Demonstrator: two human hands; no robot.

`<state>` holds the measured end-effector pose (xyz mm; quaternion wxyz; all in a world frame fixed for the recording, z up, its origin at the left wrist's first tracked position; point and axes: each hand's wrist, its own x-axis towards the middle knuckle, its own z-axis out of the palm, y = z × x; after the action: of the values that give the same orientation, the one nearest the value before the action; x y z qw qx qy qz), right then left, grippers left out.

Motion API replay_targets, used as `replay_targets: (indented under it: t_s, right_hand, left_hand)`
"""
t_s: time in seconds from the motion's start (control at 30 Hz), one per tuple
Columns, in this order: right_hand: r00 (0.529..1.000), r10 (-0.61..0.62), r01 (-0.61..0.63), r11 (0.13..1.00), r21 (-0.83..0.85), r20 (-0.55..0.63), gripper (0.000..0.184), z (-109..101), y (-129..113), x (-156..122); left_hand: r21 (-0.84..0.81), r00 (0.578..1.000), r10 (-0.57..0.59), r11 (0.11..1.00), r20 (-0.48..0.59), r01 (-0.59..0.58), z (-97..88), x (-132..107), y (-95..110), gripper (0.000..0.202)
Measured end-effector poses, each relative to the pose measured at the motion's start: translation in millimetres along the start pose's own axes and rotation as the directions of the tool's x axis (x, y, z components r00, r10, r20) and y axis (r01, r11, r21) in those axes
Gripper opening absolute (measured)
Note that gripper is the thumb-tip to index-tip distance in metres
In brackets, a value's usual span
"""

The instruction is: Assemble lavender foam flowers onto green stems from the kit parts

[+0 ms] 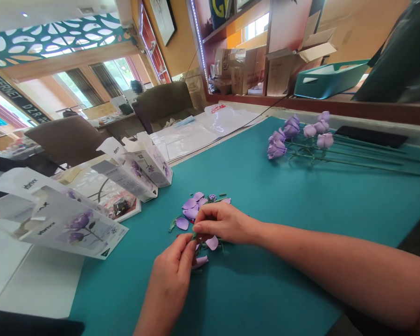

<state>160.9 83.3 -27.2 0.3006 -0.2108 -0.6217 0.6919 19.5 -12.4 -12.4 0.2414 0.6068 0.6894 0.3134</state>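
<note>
My left hand (177,261) and my right hand (224,224) meet over a teal table mat (266,280). Thumb and fingers of each are pinched together on a small green piece (194,236), mostly covered by the fingertips. Loose purple petals (191,205) lie behind the hands, with a paler petal (212,242) just under the right one. A rolled lilac petal (200,262) rests to the right of the left fingertips. Small green stem parts are scattered among the petals. At the back right lie several assembled purple flowers (276,149) on long green stems (357,165).
Opened white boxes with flower pictures stand at left: a large one (91,233) and two smaller ones (154,163). Behind the flowers is a black flat object (371,136). A teal basket (329,81) and cardboard boxes (283,70) sit on the shelf. Clear plastic (210,126) covers the far surface.
</note>
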Motion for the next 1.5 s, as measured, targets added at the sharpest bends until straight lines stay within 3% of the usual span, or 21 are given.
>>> replay_targets:
  t_s: [0.23, 0.4, 0.57, 0.67, 0.73, 0.87, 0.97, 1.07, 1.17, 1.3, 1.5]
  right_hand:
    - [0.997, -0.047, 0.036, 0.986, -0.162, -0.065, 0.023, 0, 5, -1]
    - [0.997, -0.029, 0.018, 0.986, -0.167, -0.067, 0.024, 0, 10, 1]
    - [0.999, 0.001, -0.007, 0.986, -0.164, -0.039, 0.024, 1, 11, 1]
    - [1.0, -0.03, 0.028, 0.964, -0.266, -0.004, 0.023, -8, 0, 1]
    - [0.995, -0.084, 0.063, 0.928, -0.367, -0.044, 0.025, -22, -10, 2]
    - [0.962, -0.141, -0.037, 0.78, -0.625, -0.233, 0.017, -57, -25, 4]
    - [0.947, -0.112, -0.184, 0.575, -0.797, -0.3, 0.014, -74, -31, 5]
    - [0.963, 0.011, -0.258, 0.338, -0.905, -0.271, 0.015, -78, -35, 3]
    - [0.958, 0.202, -0.238, 0.158, -0.958, -0.204, 0.019, -76, -37, 1]
    - [0.945, 0.296, -0.168, 0.069, -0.983, -0.141, 0.022, -70, -32, -1]
    - [0.951, 0.288, -0.114, -0.012, -0.993, -0.113, 0.027, -61, -23, -1]
  left_hand:
    - [-0.002, 1.0, -0.002, 1.0, -0.012, 0.002, 0.7, -2, 2, 0.029]
    - [0.084, 0.999, 0.037, 0.996, 0.02, -0.038, 1.3, -1, 2, 0.03]
    - [0.064, 0.999, 0.026, 0.998, 0.042, -0.029, 0.0, 0, 2, 0.032]
    - [0.077, 1.0, 0.008, 0.997, 0.027, -0.01, -3.1, 1, 2, 0.033]
    - [0.069, 0.999, -0.024, 0.997, -0.04, 0.027, -5.7, 1, 2, 0.032]
    - [0.011, 0.982, -0.119, 0.992, -0.149, 0.122, -12.2, 2, -1, 0.036]
    - [0.022, 0.976, -0.138, 0.989, -0.17, 0.144, -18.6, 4, -8, 0.04]
    - [0.042, 0.967, -0.149, 0.986, -0.205, 0.161, -23.7, 6, -14, 0.042]
    - [0.034, 0.963, -0.17, 0.983, -0.207, 0.181, -24.2, 7, -16, 0.04]
    - [0.038, 0.969, -0.174, 0.982, -0.177, 0.184, -18.6, 6, -11, 0.041]
    - [-0.001, 0.97, -0.192, 0.981, -0.146, 0.194, -9.1, 4, -7, 0.042]
